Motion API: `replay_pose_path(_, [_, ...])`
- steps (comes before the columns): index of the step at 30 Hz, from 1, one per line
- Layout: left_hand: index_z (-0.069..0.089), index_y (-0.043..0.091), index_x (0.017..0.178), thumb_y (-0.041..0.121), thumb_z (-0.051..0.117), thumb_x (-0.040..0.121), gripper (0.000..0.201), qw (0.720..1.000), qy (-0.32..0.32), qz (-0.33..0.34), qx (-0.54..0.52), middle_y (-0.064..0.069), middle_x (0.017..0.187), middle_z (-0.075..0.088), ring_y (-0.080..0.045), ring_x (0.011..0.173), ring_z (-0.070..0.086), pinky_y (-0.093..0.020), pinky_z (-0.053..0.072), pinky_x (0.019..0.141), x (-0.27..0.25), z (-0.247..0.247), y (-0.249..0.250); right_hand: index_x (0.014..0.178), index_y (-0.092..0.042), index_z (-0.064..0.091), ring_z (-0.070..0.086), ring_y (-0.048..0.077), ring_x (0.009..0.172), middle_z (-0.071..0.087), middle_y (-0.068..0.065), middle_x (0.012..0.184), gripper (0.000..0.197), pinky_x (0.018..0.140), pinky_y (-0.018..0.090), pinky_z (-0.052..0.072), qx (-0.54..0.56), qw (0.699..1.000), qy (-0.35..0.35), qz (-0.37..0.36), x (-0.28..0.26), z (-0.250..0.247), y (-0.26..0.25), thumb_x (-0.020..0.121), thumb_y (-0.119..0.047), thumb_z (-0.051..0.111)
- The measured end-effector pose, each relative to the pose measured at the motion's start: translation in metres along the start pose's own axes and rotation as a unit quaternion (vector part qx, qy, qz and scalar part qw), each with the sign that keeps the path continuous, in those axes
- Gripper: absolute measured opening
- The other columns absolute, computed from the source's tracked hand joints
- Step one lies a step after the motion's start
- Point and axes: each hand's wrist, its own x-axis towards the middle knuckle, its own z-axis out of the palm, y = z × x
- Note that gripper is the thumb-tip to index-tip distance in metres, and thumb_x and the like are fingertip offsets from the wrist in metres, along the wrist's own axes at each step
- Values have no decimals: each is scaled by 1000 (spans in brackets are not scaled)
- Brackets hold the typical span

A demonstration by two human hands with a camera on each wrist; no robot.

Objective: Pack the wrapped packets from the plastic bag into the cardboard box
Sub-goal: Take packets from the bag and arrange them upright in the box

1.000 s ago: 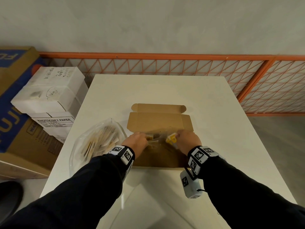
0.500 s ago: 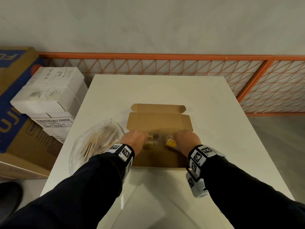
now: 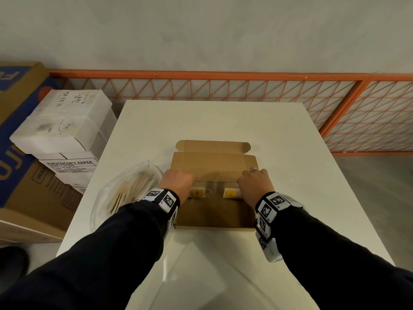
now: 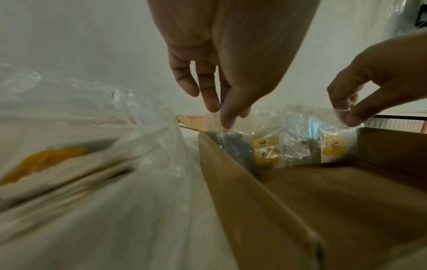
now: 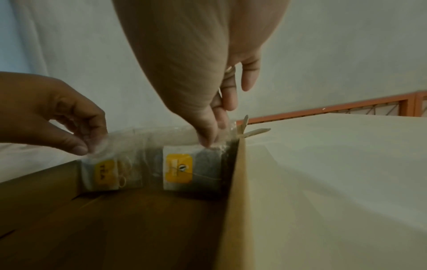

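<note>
An open cardboard box (image 3: 214,213) lies on the white table (image 3: 223,121), its lid flap folded back. Both hands are inside it at the far wall. My left hand (image 3: 178,181) pinches the top edge of a clear-wrapped packet with a yellow label (image 3: 197,193) (image 4: 265,150) (image 5: 102,173). My right hand (image 3: 254,184) pinches the top of a second yellow-labelled packet (image 3: 231,193) (image 5: 179,169) (image 4: 333,148) by the box's right wall. Both packets stand upright side by side. The clear plastic bag (image 3: 125,193) with several more packets lies just left of the box.
White photocopy-paper boxes (image 3: 64,130) and a brown and blue carton (image 3: 20,153) are stacked on the floor to the left. An orange mesh railing (image 3: 223,86) runs behind the table. Bare tabletop lies to the right of the box.
Both hands have moved forward and apart inside the box, carrying the two packets from its middle to its far wall and standing them upright.
</note>
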Motion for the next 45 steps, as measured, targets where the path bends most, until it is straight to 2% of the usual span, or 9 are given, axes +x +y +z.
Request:
replay_pose_path(18, [52, 20, 121, 11, 46, 89, 35, 999, 16, -27, 6, -3, 114, 59, -23, 111, 49, -37, 38, 95, -2, -4, -2, 117, -15, 51, 52, 24, 109, 53, 5, 119, 26, 91, 34, 40, 48, 998, 30, 34, -9, 1, 5, 93, -19, 43])
replay_pose_path(21, [53, 17, 111, 6, 41, 89, 27, 997, 57, 6, -60, -2, 105, 56, -19, 95, 49, -30, 40, 82, -6, -1, 3, 118, -16, 44, 53, 24, 105, 52, 4, 117, 27, 88, 33, 42, 92, 993, 59, 35, -13, 4, 1, 92, -23, 48])
replay_pose_path(25, [48, 20, 80, 8, 39, 89, 17, 986, 18, 58, -157, 0, 86, 56, -18, 77, 50, -25, 42, 68, -12, 14, 14, 121, -14, 46, 52, 27, 111, 53, 7, 121, 31, 92, 35, 43, 130, 991, 26, -37, -17, 8, -15, 92, -9, 38])
replay_pose_path(27, [56, 21, 88, 9, 43, 87, 18, 981, -17, 54, -184, -4, 99, 64, -21, 86, 59, -27, 48, 74, -14, 23, 16, 126, -13, 47, 49, 28, 118, 51, 9, 127, 34, 98, 36, 43, 153, 985, -55, -64, -20, 13, -24, 93, -10, 39])
replay_pose_path(28, [60, 21, 102, 10, 45, 88, 23, 981, -39, 46, -185, -4, 109, 65, -22, 96, 61, -29, 50, 82, -14, 28, 16, 129, -13, 45, 48, 29, 121, 49, 10, 130, 37, 100, 37, 43, 165, 980, -91, -64, -21, 16, -26, 92, -10, 41])
replay_pose_path(30, [54, 21, 126, 13, 49, 88, 39, 983, -78, 31, -161, -5, 125, 60, -24, 111, 59, -33, 48, 95, -16, 32, 15, 136, -14, 39, 45, 32, 124, 43, 12, 135, 46, 102, 38, 42, 177, 975, -124, -43, -21, 23, -26, 90, -8, 45])
replay_pose_path(32, [49, 18, 131, 13, 50, 88, 43, 987, -86, 17, -138, -7, 127, 57, -26, 113, 58, -33, 47, 96, -18, 32, 14, 138, -15, 37, 45, 32, 124, 39, 12, 137, 50, 102, 38, 42, 167, 977, -129, -15, -19, 29, -25, 89, -8, 45])
replay_pose_path(41, [51, 12, 126, 16, 48, 87, 39, 987, -57, -26, -151, -10, 127, 53, -28, 113, 55, -32, 44, 94, -24, 31, 13, 133, -10, 46, 49, 30, 121, 43, 13, 134, 46, 102, 35, 44, 216, 970, -98, 48, -16, 35, -19, 88, -8, 39])
replay_pose_path(45, [61, 11, 104, 14, 47, 88, 21, 963, 59, -93, -246, -9, 104, 60, -24, 93, 57, -27, 42, 78, -30, 17, -2, 115, -6, 58, 49, 29, 113, 50, 13, 123, 29, 89, 32, 42, 249, 964, -56, 69, -22, 29, -16, 91, -12, 42])
